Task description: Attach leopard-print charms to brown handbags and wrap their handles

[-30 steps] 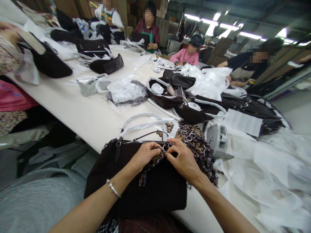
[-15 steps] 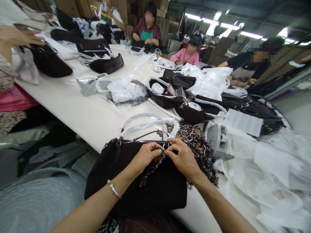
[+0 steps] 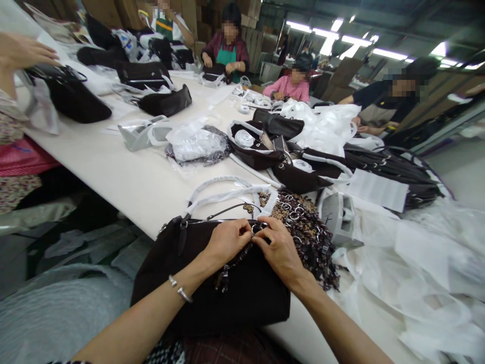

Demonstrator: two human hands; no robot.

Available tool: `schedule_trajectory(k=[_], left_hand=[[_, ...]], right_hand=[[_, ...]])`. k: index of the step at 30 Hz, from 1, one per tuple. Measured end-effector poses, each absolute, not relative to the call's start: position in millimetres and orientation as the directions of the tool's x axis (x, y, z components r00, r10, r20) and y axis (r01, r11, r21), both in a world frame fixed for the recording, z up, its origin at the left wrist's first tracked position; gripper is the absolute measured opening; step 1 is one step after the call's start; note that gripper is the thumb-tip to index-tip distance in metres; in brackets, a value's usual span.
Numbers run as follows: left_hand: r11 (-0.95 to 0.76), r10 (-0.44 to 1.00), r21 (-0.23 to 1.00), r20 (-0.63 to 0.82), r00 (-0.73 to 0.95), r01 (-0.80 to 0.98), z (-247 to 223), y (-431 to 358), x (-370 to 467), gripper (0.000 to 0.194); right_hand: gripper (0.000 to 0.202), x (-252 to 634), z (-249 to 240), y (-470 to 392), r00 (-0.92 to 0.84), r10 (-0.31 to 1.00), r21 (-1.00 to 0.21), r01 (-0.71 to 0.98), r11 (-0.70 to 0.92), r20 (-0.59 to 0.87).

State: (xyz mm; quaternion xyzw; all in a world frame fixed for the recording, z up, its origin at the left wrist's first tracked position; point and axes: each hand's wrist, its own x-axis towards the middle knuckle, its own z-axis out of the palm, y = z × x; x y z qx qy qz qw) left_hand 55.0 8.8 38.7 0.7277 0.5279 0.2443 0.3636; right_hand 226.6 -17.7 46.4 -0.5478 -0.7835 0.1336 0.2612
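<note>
A dark brown handbag (image 3: 162,288) lies at the table's near edge, its handles (image 3: 215,187) wrapped in white. Over the upper front of the bag, my left hand (image 3: 229,240) pinches a beaded charm with metal rings (image 3: 224,278), which dangles below the fingers. My right hand (image 3: 280,247) meets it fingertip to fingertip, pinching at the metal ring by the bag's top edge. The exact contact between ring and bag is hidden by the fingers. Just right of the bag is a heap of similar charms (image 3: 320,237).
Beyond the bag are a plastic-wrapped bundle (image 3: 197,144) and more dark bags (image 3: 261,146). A grey tape dispenser (image 3: 337,217) and white wrapping sheets (image 3: 417,273) are at the right. A co-worker's hand (image 3: 26,50) is at far left; other people sit around the table.
My left hand has rolled over, its fingers curling nearer the ring, and the charm hangs lower and more hidden. The right hand has shifted slightly left. The bag stays nearly in place.
</note>
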Motion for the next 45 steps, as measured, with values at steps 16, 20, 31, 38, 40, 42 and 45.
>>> schedule_trajectory(k=[16,20,31,38,40,42,45], left_hand=[[-0.49,0.871,0.659,0.35,0.345,0.571,78.8,16.5,58.8,0.012],[-0.163,0.939,0.967,0.091,0.332,0.197,87.0,19.9,57.8,0.008],[0.172,0.917,0.956,-0.068,0.393,-0.237,61.9,16.2,75.2,0.026],[0.166,0.92,0.974,-0.097,0.38,-0.153,52.5,19.3,73.3,0.021],[0.199,0.895,0.969,-0.118,0.43,-0.149,47.6,20.6,74.5,0.019],[0.216,0.889,0.961,-0.121,0.441,-0.172,45.2,20.4,74.9,0.018],[0.219,0.9,0.95,-0.11,0.421,-0.222,47.1,18.1,72.6,0.02]], right_hand=[[0.017,241.5,79.8,-6.2,-0.066,0.953,-0.78,0.559,0.281,0.296],[0.025,236.2,84.0,-6.3,-0.089,0.955,-0.798,0.531,0.286,0.284],[0.055,221.1,89.1,-12.0,-0.226,0.922,-0.764,0.517,0.386,0.314],[0.061,211.8,87.3,-17.5,-0.305,0.892,-0.698,0.555,0.452,0.335],[0.062,208.3,87.5,-18.0,-0.358,0.865,-0.667,0.552,0.501,0.353],[0.061,207.5,89.2,-17.4,-0.392,0.851,-0.652,0.55,0.522,0.351],[0.058,215.4,92.6,-15.0,-0.295,0.903,-0.72,0.546,0.428,0.313]])
